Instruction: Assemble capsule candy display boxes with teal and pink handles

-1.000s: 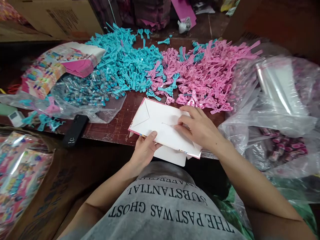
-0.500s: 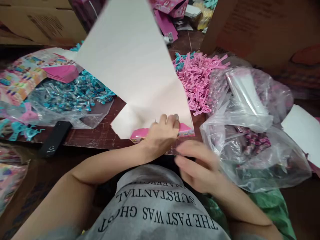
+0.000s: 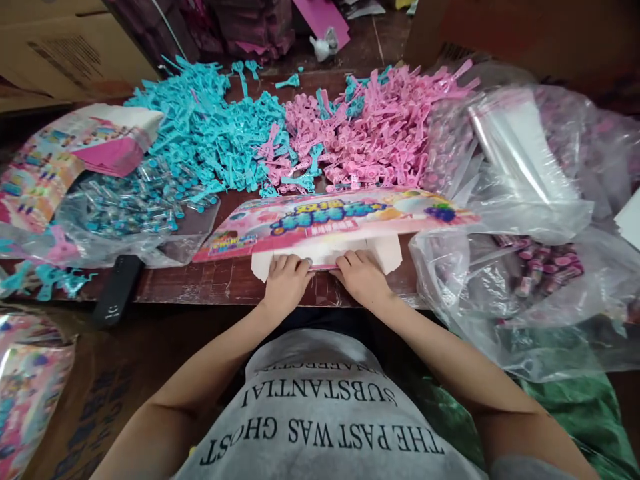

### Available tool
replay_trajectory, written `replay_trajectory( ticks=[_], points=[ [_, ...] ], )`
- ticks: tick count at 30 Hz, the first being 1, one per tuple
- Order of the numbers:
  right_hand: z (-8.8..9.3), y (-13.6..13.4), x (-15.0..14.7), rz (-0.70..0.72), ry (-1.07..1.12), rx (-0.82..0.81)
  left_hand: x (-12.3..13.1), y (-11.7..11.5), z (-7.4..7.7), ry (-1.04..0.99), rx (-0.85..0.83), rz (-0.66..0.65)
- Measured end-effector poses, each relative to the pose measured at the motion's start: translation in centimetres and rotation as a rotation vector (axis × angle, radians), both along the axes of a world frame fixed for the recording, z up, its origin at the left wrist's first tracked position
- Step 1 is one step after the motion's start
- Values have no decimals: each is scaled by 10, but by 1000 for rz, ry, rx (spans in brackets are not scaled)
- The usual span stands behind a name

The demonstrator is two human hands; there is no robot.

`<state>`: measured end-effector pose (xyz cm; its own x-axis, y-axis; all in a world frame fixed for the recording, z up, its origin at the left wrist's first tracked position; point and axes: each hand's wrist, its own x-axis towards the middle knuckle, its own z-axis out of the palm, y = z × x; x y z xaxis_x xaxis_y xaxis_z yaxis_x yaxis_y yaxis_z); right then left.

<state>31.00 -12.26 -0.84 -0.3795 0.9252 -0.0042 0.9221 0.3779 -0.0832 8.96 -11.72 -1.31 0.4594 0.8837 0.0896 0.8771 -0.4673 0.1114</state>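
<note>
A printed cardboard box blank (image 3: pixel 330 217), pink with coloured lettering, lies across the table in front of me. Its near part is folded, with the white inside and side flaps showing. My left hand (image 3: pixel 287 283) has its fingers curled over the near edge, left of the middle. My right hand (image 3: pixel 363 277) grips that same edge a little to the right, its thumb pointing at the other hand. Both thumbs lie along the fold; the fingertips' undersides are hidden.
Behind the blank are heaps of blue (image 3: pixel 215 133) and pink plastic clips (image 3: pixel 380 133). Bags of small capped tubes lie left (image 3: pixel 145 200) and right (image 3: pixel 550 267). A black phone (image 3: pixel 119 287) lies at the table edge. Cardboard boxes (image 3: pixel 70 53) stand behind.
The blank has swung down from standing up with its white side facing me, and its printed face now shows. My right hand has moved from the air onto the edge; my left shifted left.
</note>
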Motion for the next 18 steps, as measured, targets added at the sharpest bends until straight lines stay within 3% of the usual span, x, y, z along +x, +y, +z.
replay_trajectory(
  ticks=[9,13,16,18],
  points=[
    [-12,62,6,-142,-49,16,21,71,0,-1,-50,70],
    [-7,65,-4,-178,-16,5,35,69,4,0,-48,70],
    [13,44,8,-94,120,129,12,45,14,-59,142,-142],
    [30,26,41,70,303,351,-32,31,23,-157,315,-409]
  ],
)
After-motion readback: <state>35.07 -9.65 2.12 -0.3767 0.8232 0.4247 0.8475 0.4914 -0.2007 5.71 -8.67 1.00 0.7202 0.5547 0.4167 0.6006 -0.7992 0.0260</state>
